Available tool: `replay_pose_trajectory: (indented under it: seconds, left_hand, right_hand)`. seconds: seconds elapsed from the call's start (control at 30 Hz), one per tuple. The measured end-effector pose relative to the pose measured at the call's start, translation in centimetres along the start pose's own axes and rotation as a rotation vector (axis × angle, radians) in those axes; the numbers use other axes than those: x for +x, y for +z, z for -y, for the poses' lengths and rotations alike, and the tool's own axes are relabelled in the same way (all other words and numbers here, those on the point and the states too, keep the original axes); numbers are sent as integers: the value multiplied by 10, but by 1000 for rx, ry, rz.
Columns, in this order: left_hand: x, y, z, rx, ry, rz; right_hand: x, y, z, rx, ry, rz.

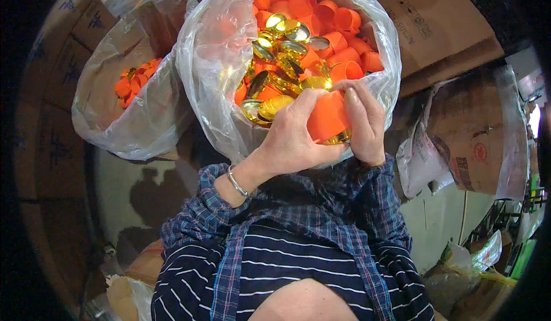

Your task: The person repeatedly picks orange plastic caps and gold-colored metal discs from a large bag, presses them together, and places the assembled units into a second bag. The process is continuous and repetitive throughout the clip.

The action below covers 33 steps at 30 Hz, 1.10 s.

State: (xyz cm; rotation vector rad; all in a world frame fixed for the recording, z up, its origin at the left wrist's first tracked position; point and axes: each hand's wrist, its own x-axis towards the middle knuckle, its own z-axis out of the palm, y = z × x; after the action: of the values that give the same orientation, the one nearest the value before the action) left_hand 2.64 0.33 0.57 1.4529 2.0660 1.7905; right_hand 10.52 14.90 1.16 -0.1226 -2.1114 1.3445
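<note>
An orange plastic cup-shaped cap (329, 118) is held between both hands, just above the near edge of a box lined with a clear plastic bag (202, 62). My left hand (288, 138), with a bracelet at its wrist, grips the cap from the left. My right hand (368, 127) closes on it from the right, fingertips at its top. A shiny gold rim or lid (341, 137) shows at the cap's lower end, partly hidden by fingers. Beyond the hands, several round gold lids (291, 49) lie heaped on many loose orange caps (346, 19) inside the bag.
To the left stands a second bag-lined box (94, 117) with a few orange pieces (136, 81) at its bottom. Cardboard boxes (479, 126) rise at the right, with a white sack (422, 163) beside them. A cardboard flap (425, 25) lies at the far right.
</note>
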Motion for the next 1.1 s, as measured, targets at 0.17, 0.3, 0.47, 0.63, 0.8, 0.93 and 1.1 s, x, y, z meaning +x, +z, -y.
replay_pose_trajectory:
  seconds: [0.17, 0.3, 0.47, 0.63, 0.8, 0.93, 1.1]
  left_hand:
    - [5, 1, -1, -48, -70, 49]
    - [6, -2, 4, -118, -65, 84]
    - [1, 9, 18, -558, -220, 12]
    - [-5, 31, 22, -636, -306, -280]
    - [2, 28, 25, -1163, -544, -263]
    - [5, 11, 33, -1283, -679, -269]
    - [-5, 12, 25, -428, -165, -497]
  right_hand:
    - [-2, 3, -9, 87, 86, -76]
    - [3, 2, -24, 307, 164, -95]
    - [11, 13, -29, 1020, 594, -230]
    - [-15, 48, -17, 444, 242, -419]
    - [-21, 43, -25, -368, -327, -333]
    - [3, 30, -28, -372, -608, -47]
    - [13, 59, -8, 137, 3, -211]
